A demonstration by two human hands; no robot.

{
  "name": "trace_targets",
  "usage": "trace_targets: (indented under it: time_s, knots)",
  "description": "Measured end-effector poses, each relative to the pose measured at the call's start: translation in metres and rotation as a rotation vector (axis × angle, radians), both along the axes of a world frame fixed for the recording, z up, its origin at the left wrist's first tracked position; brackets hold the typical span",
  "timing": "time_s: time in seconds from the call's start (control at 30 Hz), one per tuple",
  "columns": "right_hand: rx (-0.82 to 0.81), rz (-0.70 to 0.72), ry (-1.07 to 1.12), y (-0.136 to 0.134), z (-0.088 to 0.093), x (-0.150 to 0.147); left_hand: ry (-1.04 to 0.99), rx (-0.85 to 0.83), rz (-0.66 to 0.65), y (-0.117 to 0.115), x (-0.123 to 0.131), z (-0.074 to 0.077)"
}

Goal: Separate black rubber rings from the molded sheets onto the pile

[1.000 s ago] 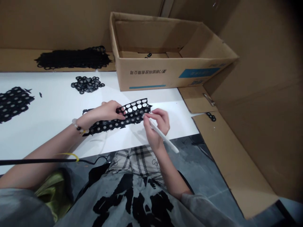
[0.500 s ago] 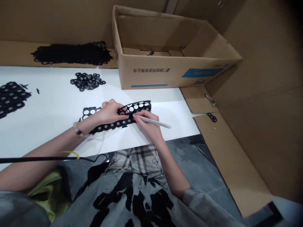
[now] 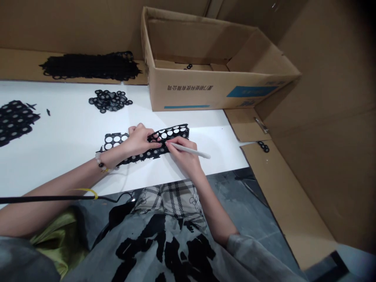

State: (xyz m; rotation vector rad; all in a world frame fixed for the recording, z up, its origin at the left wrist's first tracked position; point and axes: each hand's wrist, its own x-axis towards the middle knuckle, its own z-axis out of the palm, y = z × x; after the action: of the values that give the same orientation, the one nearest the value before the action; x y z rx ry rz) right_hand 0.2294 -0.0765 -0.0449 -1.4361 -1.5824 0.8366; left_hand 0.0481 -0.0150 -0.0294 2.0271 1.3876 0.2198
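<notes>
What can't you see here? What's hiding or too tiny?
Head view:
White stick's tip: hidden by fingers of the right hand.
Black holed sheet's middle: covered by the left hand.
Cardboard box's near floor: hidden by its front wall.
Small print on the box: too small to read.

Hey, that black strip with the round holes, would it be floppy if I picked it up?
Probably floppy and light: the black strip looks thin and is mostly holes. The heap of similar strips behind lies low and matted, suggesting limpness. Its jagged edges might snag on other pieces.
</notes>
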Motion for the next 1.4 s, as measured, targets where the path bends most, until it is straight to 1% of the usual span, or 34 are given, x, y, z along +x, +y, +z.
trace_targets:
  time_s: [0.13,0.2,0.27,0.33,0.4,0.47,0.53,0.6,0.67,0.8,0.87,1.0,1.23,1.4]
  knots:
    - [0.085,-0.039,-0.137,0.000,-0.007,-0.008,-0.016,-0.010,-0.011,0.000,-0.001,-0.002]
    - [0.099,-0.048,-0.160,0.000,-0.007,-0.010,-0.004,-0.020,-0.023,0.002,-0.002,0.000]
    - [0.079,-0.049,-0.115,-0.002,-0.006,-0.010,0.010,-0.038,-0.057,0.005,-0.005,0.005]
    - [0.045,-0.058,-0.049,-0.004,-0.003,-0.009,0.036,-0.066,-0.121,0.009,-0.009,0.013]
    - [0.020,-0.076,-0.014,-0.005,-0.001,-0.008,0.100,-0.093,-0.154,0.012,-0.013,0.021]
    - [0.008,-0.097,0.002,-0.006,0.000,-0.007,0.176,-0.104,-0.134,0.013,-0.015,0.028]
    - [0.003,-0.135,0.035,-0.007,0.001,-0.007,0.206,-0.116,-0.098,0.013,-0.016,0.030]
    - [0.010,-0.181,0.078,-0.008,0.001,-0.006,0.180,-0.131,-0.082,0.012,-0.016,0.029]
    - [0.030,-0.168,0.101,-0.008,0.002,-0.006,0.152,-0.135,-0.078,0.011,-0.016,0.027]
    - [0.070,0.039,0.039,-0.006,0.003,-0.010,0.166,-0.085,-0.120,0.011,-0.016,0.024]
    - [0.070,0.074,-0.001,-0.005,0.003,-0.012,0.190,-0.055,-0.151,0.010,-0.017,0.024]
    - [0.053,0.060,-0.014,-0.003,0.002,-0.013,0.176,-0.030,-0.172,0.010,-0.018,0.023]
    - [0.055,0.077,-0.003,-0.005,0.003,-0.012,0.146,-0.032,-0.157,0.012,-0.020,0.015]
    - [0.074,0.078,-0.040,-0.004,0.001,-0.012,0.147,-0.051,-0.171,0.013,-0.021,0.012]
